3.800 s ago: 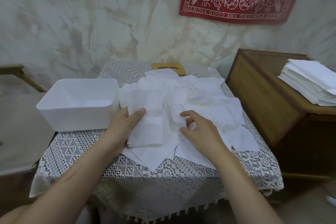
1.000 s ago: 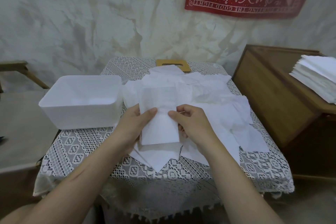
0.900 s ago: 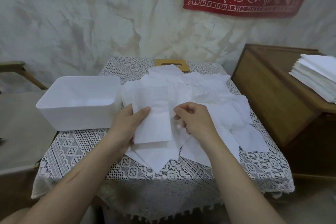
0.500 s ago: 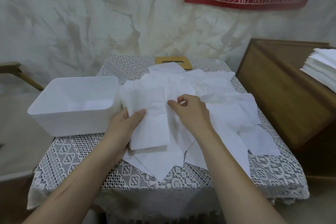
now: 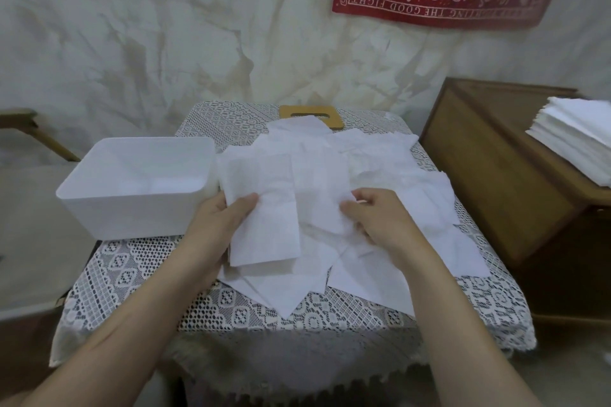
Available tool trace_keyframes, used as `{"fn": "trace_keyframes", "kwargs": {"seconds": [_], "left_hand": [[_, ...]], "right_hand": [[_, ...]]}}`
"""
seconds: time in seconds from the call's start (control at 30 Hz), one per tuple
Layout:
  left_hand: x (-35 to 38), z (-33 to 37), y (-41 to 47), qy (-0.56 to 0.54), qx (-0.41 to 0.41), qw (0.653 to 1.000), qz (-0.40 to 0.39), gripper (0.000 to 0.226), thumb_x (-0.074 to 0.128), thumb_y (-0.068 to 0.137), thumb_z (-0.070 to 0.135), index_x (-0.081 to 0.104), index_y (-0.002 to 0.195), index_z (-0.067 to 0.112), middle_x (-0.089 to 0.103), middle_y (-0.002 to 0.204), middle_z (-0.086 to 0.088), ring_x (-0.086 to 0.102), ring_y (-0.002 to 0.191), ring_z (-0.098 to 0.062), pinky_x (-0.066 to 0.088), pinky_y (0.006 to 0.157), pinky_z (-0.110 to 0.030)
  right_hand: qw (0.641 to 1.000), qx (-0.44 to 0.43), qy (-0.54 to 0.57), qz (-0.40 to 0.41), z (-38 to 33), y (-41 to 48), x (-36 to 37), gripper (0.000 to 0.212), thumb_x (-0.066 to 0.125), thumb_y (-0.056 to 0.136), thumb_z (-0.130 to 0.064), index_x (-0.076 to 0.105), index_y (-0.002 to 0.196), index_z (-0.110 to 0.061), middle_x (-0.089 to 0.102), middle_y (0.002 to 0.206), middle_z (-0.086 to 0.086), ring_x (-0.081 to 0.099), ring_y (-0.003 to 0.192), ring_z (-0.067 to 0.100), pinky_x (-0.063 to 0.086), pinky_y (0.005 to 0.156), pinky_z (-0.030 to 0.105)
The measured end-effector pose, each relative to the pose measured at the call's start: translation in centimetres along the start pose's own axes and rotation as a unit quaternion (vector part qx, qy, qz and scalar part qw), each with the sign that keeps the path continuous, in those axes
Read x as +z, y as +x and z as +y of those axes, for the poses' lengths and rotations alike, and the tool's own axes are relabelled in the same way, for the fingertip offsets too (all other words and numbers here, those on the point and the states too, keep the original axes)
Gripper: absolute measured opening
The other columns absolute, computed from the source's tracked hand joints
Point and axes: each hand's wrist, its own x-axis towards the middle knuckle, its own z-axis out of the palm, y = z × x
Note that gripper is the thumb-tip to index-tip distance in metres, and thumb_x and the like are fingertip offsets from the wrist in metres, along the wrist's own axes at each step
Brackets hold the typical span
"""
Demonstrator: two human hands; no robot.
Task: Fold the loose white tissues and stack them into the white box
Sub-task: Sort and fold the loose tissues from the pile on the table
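A folded white tissue [image 5: 264,208] lies over a spread of loose white tissues [image 5: 370,175] on the lace-covered table [image 5: 139,261]. My left hand [image 5: 218,225] grips the folded tissue's left edge, thumb on top. My right hand [image 5: 380,218] pinches another tissue [image 5: 322,198] just right of the folded one, its fingers curled into the sheet. The white box [image 5: 132,185] stands open at the table's left, right beside my left hand. Its inside looks white and I cannot make out separate tissues in it.
A wooden board [image 5: 291,111] with a slot lies at the table's far edge, partly under tissues. A wooden cabinet [image 5: 496,175] at the right carries a stack of white tissues [image 5: 575,139]. A wooden chair arm [image 5: 36,132] shows at the far left.
My left hand has held the folded tissue throughout and shifted it slightly left. My right hand let go of it and moved right, now pinching another tissue in the pile.
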Motion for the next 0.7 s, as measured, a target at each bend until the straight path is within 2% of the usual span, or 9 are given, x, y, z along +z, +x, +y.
{"fn": "trace_keyframes", "kwargs": {"seconds": [0.1, 0.17, 0.23, 0.27, 0.33, 0.4, 0.53, 0.63, 0.7], "left_hand": [[0.1, 0.3, -0.4, 0.007, 0.0, 1.0, -0.003, 0.021, 0.062, 0.101, 0.027, 0.071, 0.118, 0.017, 0.079, 0.106, -0.007, 0.073, 0.104, -0.035, 0.057, 0.092, -0.058], [0.3, 0.4, -0.6, 0.003, 0.002, 1.0, -0.008, 0.021, 0.061, 0.101, 0.026, 0.07, 0.119, 0.016, 0.079, 0.106, -0.006, 0.073, 0.103, -0.032, 0.058, 0.089, -0.053], [0.5, 0.4, -0.6, 0.002, 0.003, 1.0, -0.013, 0.021, 0.061, 0.102, 0.024, 0.069, 0.119, 0.015, 0.08, 0.106, -0.005, 0.074, 0.101, -0.03, 0.058, 0.085, -0.047], [0.6, 0.4, -0.6, 0.004, 0.003, 1.0, -0.016, 0.021, 0.06, 0.102, 0.024, 0.069, 0.119, 0.015, 0.08, 0.105, -0.005, 0.075, 0.1, -0.029, 0.058, 0.083, -0.046], [0.6, 0.3, -0.6, 0.01, 0.004, 1.0, -0.017, 0.022, 0.06, 0.102, 0.025, 0.069, 0.12, 0.015, 0.08, 0.104, -0.005, 0.075, 0.098, -0.028, 0.058, 0.079, -0.044], [0.6, 0.2, -0.5, 0.017, 0.001, 1.0, -0.017, 0.023, 0.061, 0.102, 0.027, 0.069, 0.12, 0.016, 0.079, 0.105, -0.006, 0.075, 0.099, -0.03, 0.059, 0.081, -0.048], [0.3, -0.1, -0.5, 0.04, 0.002, 0.999, -0.013, 0.023, 0.062, 0.102, 0.026, 0.068, 0.121, 0.015, 0.079, 0.108, -0.007, 0.074, 0.103, -0.033, 0.058, 0.091, -0.054], [0.1, -0.4, -0.5, 0.054, 0.003, 0.999, -0.002, 0.021, 0.062, 0.102, 0.025, 0.07, 0.118, 0.015, 0.079, 0.105, -0.006, 0.074, 0.103, -0.033, 0.058, 0.091, -0.053], [0.1, -0.6, -0.4, 0.06, 0.005, 0.998, 0.004, 0.019, 0.062, 0.102, 0.027, 0.07, 0.116, 0.017, 0.08, 0.104, -0.004, 0.074, 0.102, -0.031, 0.058, 0.09, -0.051]], "right_hand": [[0.999, 0.018, -0.016, -0.023, 0.7, -0.8, -0.8, 0.016, 0.063, 0.094, -0.006, 0.07, 0.079, -0.006, 0.056, 0.05, -0.006, 0.045, 0.04, 0.005, 0.033, 0.039, 0.015], [0.999, 0.019, -0.022, -0.021, 0.9, -1.1, -1.2, 0.016, 0.064, 0.094, -0.008, 0.07, 0.079, -0.008, 0.057, 0.049, -0.007, 0.046, 0.04, 0.004, 0.033, 0.04, 0.013], [0.999, 0.018, -0.036, -0.011, 0.9, -1.1, -1.2, 0.024, 0.067, 0.093, -0.019, 0.069, 0.069, -0.022, 0.061, 0.052, -0.004, 0.048, 0.044, 0.007, 0.035, 0.047, 0.017], [0.999, 0.015, -0.048, 0.0, 0.9, -1.0, -1.0, 0.028, 0.068, 0.092, -0.027, 0.066, 0.065, -0.023, 0.063, 0.053, -0.001, 0.05, 0.048, 0.009, 0.037, 0.052, 0.022], [0.996, 0.007, -0.081, 0.036, 0.8, -0.7, -0.6, 0.029, 0.068, 0.09, -0.04, 0.066, 0.072, -0.017, 0.066, 0.06, 0.001, 0.057, 0.059, 0.016, 0.04, 0.061, 0.029], [0.988, 0.007, -0.135, 0.07, 0.5, -0.5, -0.4, 0.027, 0.067, 0.09, -0.043, 0.066, 0.083, -0.017, 0.069, 0.073, -0.003, 0.063, 0.076, 0.019, 0.041, 0.065, 0.03], [0.974, -0.014, -0.192, 0.122, 0.0, -0.4, -0.8, 0.018, 0.068, 0.09, -0.043, 0.059, 0.094, -0.028, 0.062, 0.085, -0.011, 0.059, 0.083, 0.016, 0.037, 0.068, 0.032], [0.964, -0.084, -0.202, 0.15, -0.6, -0.1, -0.8, 0.008, 0.067, 0.093, -0.034, 0.061, 0.096, -0.03, 0.064, 0.091, -0.011, 0.059, 0.087, 0.014, 0.036, 0.069, 0.03], [0.96, -0.13, -0.207, 0.136, -1.1, 0.6, -0.2, 0.006, 0.064, 0.096, -0.029, 0.066, 0.101, -0.031, 0.067, 0.102, -0.013, 0.06, 0.097, 0.012, 0.036, 0.072, 0.027]]}}
